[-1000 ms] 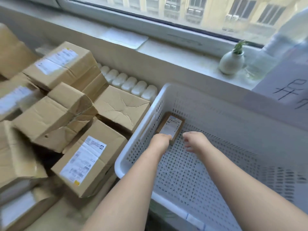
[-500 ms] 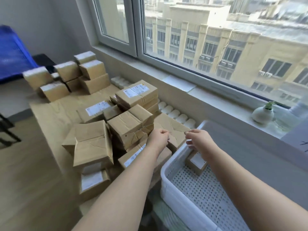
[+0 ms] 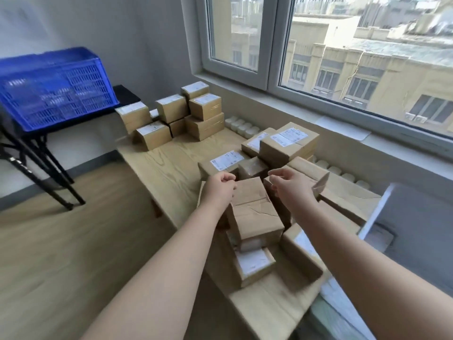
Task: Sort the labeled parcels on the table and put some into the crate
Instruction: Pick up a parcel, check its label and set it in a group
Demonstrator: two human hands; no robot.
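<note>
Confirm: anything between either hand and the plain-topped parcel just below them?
Nothing visible. Left hand and right hand hover, empty, at either side of the plain-topped parcel, which lies uppermost on the pile, its top face uncovered.

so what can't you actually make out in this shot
All in the head view:
White plastic crate: cut off by the right edge and blurred, so its contents don't show.
Print on the white labels of the brown cardboard parcels: too small and soft to read.
Blue perforated plastic crate on the left: motion blur hides whether it holds anything.
</note>
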